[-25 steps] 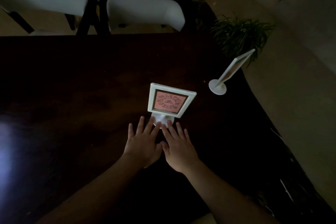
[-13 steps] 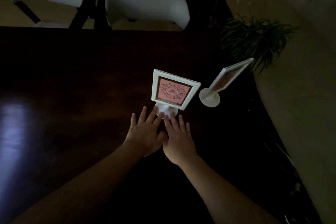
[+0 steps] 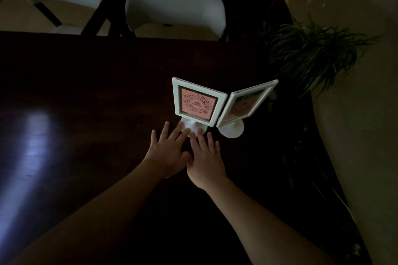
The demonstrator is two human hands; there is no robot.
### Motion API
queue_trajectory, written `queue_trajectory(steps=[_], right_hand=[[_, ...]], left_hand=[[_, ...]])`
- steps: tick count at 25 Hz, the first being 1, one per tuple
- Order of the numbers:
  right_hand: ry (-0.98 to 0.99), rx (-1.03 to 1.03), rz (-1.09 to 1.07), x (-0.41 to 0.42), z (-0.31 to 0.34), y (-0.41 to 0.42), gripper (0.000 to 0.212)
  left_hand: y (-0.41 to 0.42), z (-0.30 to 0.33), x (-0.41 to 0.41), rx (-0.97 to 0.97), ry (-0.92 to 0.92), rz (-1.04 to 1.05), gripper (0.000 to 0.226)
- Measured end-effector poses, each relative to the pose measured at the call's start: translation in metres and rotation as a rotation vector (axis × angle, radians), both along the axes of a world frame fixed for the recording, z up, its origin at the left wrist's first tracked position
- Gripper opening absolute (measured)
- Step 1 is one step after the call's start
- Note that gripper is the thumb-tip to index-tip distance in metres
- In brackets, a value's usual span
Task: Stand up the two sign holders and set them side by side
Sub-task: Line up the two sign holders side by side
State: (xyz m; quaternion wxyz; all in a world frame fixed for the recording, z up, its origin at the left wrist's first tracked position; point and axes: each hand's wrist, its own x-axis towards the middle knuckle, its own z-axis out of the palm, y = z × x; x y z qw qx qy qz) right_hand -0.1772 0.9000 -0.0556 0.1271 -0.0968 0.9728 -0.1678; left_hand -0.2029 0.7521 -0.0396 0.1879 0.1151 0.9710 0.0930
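Observation:
Two white sign holders stand upright on the dark wooden table [image 3: 86,84]. The left sign holder [image 3: 198,101] shows a pink card with a round code and faces me. The right sign holder [image 3: 247,103] stands right beside it, turned at an angle, their frame edges nearly touching. My left hand [image 3: 165,153] and my right hand [image 3: 204,159] lie flat, fingers spread, side by side. Their fingertips rest on the round base [image 3: 193,128] of the left holder. Neither hand grips anything.
Two white chairs [image 3: 172,6] with dark frames stand at the table's far edge. A green potted plant [image 3: 312,54] sits on the floor to the right. The table's curved right edge [image 3: 323,146] runs close to the right holder.
The left holder has slid to the right under my fingertips. It now stands right beside the angled holder, which was well apart from it a second ago.

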Motion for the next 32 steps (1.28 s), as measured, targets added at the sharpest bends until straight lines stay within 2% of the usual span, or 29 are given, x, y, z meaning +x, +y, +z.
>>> queue_trajectory(steps=[4, 7, 10, 13, 16, 18, 20, 22, 26, 32], right_hand=[[-0.038, -0.047, 0.067, -0.001, 0.020, 0.010, 0.069], [-0.031, -0.241, 0.096, -0.004, 0.060, 0.035, 0.056], [0.140, -0.343, 0.115, -0.013, 0.116, 0.069, 0.037], [0.358, -0.372, 0.148, -0.035, 0.178, 0.098, 0.027], [0.550, -0.277, 0.178, -0.064, 0.222, 0.120, 0.028], [0.514, -0.188, 0.195, -0.078, 0.235, 0.126, 0.037], [0.408, -0.124, 0.212, -0.085, 0.236, 0.125, 0.044], [0.333, -0.067, 0.234, -0.089, 0.232, 0.124, 0.045], [0.223, -0.023, 0.221, -0.091, 0.219, 0.124, 0.040], [0.237, -0.027, 0.182, -0.092, 0.212, 0.125, 0.017]], left_hand=[[-0.007, 0.014, -0.005, 0.022, 0.022, -0.015, 0.079], [-0.024, 0.046, -0.019, 0.145, 0.071, 0.080, 0.081], [-0.041, 0.096, -0.038, 0.251, 0.168, 0.197, 0.080], [-0.043, 0.152, -0.056, 0.301, 0.295, 0.245, 0.076], [-0.027, 0.199, -0.066, 0.296, 0.459, 0.064, 0.061], [-0.009, 0.215, -0.067, 0.256, 0.470, -0.121, 0.053], [0.008, 0.219, -0.069, 0.210, 0.371, -0.219, 0.050], [0.022, 0.218, -0.069, 0.200, 0.273, -0.235, 0.051], [0.034, 0.213, -0.067, 0.230, 0.231, -0.243, 0.040], [0.039, 0.210, -0.066, 0.192, 0.192, -0.172, 0.036]])
